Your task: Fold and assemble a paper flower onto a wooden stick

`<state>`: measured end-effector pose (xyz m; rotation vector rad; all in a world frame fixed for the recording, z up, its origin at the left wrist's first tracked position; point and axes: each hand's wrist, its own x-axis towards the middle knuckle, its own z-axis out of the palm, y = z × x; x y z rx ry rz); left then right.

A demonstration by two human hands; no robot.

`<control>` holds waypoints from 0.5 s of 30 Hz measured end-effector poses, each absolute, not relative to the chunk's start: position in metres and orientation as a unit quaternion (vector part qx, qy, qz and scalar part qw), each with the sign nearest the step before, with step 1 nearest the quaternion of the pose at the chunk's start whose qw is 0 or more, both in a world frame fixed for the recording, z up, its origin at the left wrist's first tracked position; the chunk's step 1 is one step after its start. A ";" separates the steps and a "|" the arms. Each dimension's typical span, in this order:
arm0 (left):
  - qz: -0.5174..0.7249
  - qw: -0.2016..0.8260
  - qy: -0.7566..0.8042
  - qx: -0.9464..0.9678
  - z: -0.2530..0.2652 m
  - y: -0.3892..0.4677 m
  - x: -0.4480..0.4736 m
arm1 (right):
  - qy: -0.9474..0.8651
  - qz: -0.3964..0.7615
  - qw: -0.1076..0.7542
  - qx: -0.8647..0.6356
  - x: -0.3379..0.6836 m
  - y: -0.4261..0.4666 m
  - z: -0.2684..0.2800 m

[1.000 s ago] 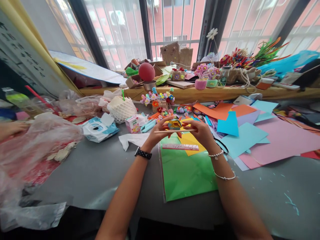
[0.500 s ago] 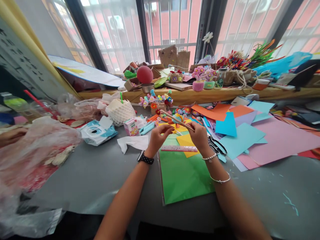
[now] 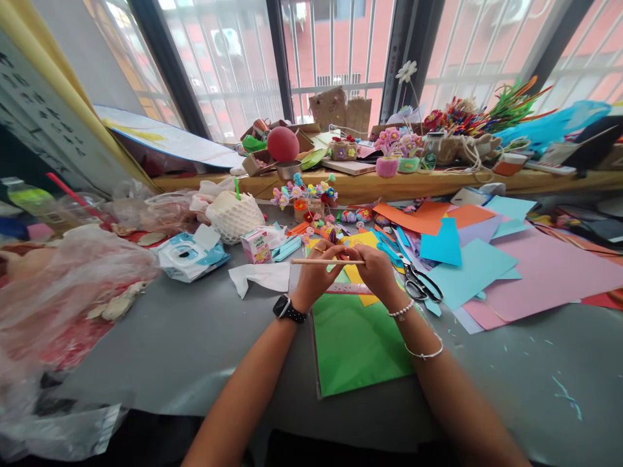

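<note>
My right hand (image 3: 378,272) is closed around one end of a thin wooden stick (image 3: 316,261), which lies level and points left across my left hand. My left hand (image 3: 316,279) is closed too, its fingertips meeting the right fingers. What they pinch there is too small and covered to make out. Below both hands are a pink patterned ruler (image 3: 348,287), yellow paper (image 3: 368,299) and a pack of green paper (image 3: 360,350). Black-handled scissors (image 3: 422,285) lie to the right of my right hand.
Coloured paper sheets (image 3: 481,272) spread over the right side. A white tissue (image 3: 260,277), a wipes pack (image 3: 191,256) and a small pink box (image 3: 256,248) lie left. Behind stand pom-pom flowers (image 3: 304,194) and a netted coconut (image 3: 235,217). Plastic bags (image 3: 97,259) cover the far left.
My hands have come together at the fingertips. The stick has swung from a slant to nearly level, its free end now lower and further left. My left hand has moved slightly right.
</note>
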<state>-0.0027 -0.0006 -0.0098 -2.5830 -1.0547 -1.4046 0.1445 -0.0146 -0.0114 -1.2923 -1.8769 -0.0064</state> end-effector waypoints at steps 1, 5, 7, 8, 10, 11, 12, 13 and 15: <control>-0.449 0.008 -0.338 -0.827 -0.010 -0.001 -0.002 | -0.747 -0.002 0.420 -0.516 0.144 -0.015 -0.011; -0.458 -0.012 -0.323 -0.828 -0.010 -0.001 -0.003 | -0.720 0.008 0.438 -0.538 0.145 -0.016 -0.008; -0.463 -0.014 -0.315 -0.829 -0.010 -0.001 -0.003 | -0.697 0.007 0.454 -0.555 0.146 -0.017 -0.007; -0.462 -0.010 -0.313 -0.830 -0.010 -0.002 -0.003 | -0.687 0.005 0.462 -0.561 0.146 -0.017 -0.006; -0.448 0.004 -0.305 -0.840 -0.011 -0.003 -0.002 | -0.671 0.006 0.477 -0.567 0.146 -0.017 -0.006; -0.438 0.013 -0.301 -0.847 -0.012 -0.004 -0.001 | -0.667 0.009 0.483 -0.568 0.146 -0.017 -0.005; -0.429 0.023 -0.300 -0.852 -0.013 -0.004 -0.001 | -0.665 0.013 0.485 -0.567 0.145 -0.017 -0.006; -0.424 0.031 -0.302 -0.853 -0.014 -0.004 0.000 | -0.665 0.018 0.486 -0.566 0.145 -0.017 -0.006; -0.427 0.038 -0.307 -0.850 -0.015 -0.005 0.003 | -0.670 0.022 0.483 -0.563 0.144 -0.018 -0.006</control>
